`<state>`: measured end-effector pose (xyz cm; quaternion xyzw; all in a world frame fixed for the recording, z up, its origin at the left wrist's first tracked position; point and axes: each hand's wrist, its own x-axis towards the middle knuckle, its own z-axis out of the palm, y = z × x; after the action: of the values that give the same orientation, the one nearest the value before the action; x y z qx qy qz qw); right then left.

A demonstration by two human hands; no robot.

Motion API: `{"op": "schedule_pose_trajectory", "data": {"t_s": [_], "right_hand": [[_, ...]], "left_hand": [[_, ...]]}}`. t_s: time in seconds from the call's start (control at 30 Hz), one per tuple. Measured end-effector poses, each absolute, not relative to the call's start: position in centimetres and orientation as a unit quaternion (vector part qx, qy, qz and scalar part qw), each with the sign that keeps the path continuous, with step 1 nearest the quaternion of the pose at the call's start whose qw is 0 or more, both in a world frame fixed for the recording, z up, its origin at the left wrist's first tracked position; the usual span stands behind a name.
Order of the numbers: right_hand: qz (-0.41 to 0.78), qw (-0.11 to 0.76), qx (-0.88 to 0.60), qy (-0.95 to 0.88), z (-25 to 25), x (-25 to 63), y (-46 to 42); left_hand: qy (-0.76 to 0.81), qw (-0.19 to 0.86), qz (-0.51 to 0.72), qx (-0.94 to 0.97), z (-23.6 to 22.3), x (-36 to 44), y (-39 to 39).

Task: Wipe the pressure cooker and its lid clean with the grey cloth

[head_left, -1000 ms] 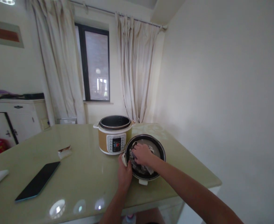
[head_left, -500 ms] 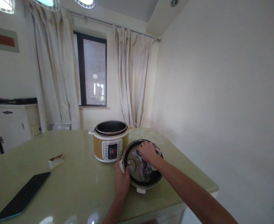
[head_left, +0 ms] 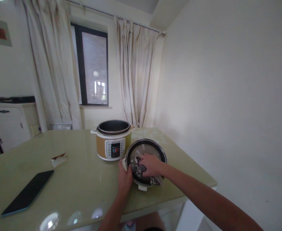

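Observation:
The round pressure cooker lid point(head_left: 144, 150) is tilted up on the table, its grey metal underside and black rim facing me. At its lower left edge, my left hand point(head_left: 125, 175) grips the white lid handle, thumb over the rim. My right hand point(head_left: 151, 165) is closed on a grey and white patterned cloth point(head_left: 136, 169), pressed against the inside of the lid. Part of the cloth hangs over the lower rim. Just behind and to the left stands the gold and white electric pressure cooker point(head_left: 101, 146), lidless, its dark inner pot showing.
On the left of the pale green table point(head_left: 83, 179) lies a dark tablet point(head_left: 29, 192). Beyond it is a small white packet point(head_left: 58, 160) with a brown edge. A white cabinet point(head_left: 8, 125) stands at the far left, and a plain wall point(head_left: 222, 96) rises on the right.
My right hand has moved the cloth over the lid's underside, first to the right side, then back to the lower left. My left hand keeps its hold. The camera view has shifted slightly.

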<state>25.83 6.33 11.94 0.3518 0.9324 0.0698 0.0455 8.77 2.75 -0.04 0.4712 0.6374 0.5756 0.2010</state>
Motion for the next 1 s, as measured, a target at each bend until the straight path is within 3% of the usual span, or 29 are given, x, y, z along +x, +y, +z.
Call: {"op": "schedule_pose_trajectory", "data": {"t_s": [0.3,0.5,0.67,0.77,0.87,0.93,1.0], "right_hand": [[0.194,-0.007,0.489,0.851,13.8,25.4,10.9],[0.170,-0.087,0.405,0.894,10.9,21.1,10.1],[0.084,-0.148,0.355,0.919,10.4,22.9,7.4],[0.077,-0.253,0.395,0.880,11.5,26.5,7.0],[0.062,-0.417,0.485,0.766,10.9,30.2,8.3],[-0.018,-0.524,0.532,0.665,9.0,32.0,9.7],[-0.195,-0.589,0.520,0.587,6.4,32.8,10.9]], "left_hand": [[0.684,0.210,0.508,0.480,0.2,9.0,3.0],[0.686,0.196,0.524,0.465,-0.2,8.7,2.9],[0.645,0.156,0.583,0.468,-1.2,8.2,3.3],[0.628,0.098,0.606,0.478,-1.9,8.0,3.8],[0.627,0.055,0.607,0.486,-2.5,7.9,4.2],[0.636,0.045,0.596,0.488,-2.8,7.8,4.4],[0.647,0.039,0.582,0.492,-3.0,7.7,4.4]]}}
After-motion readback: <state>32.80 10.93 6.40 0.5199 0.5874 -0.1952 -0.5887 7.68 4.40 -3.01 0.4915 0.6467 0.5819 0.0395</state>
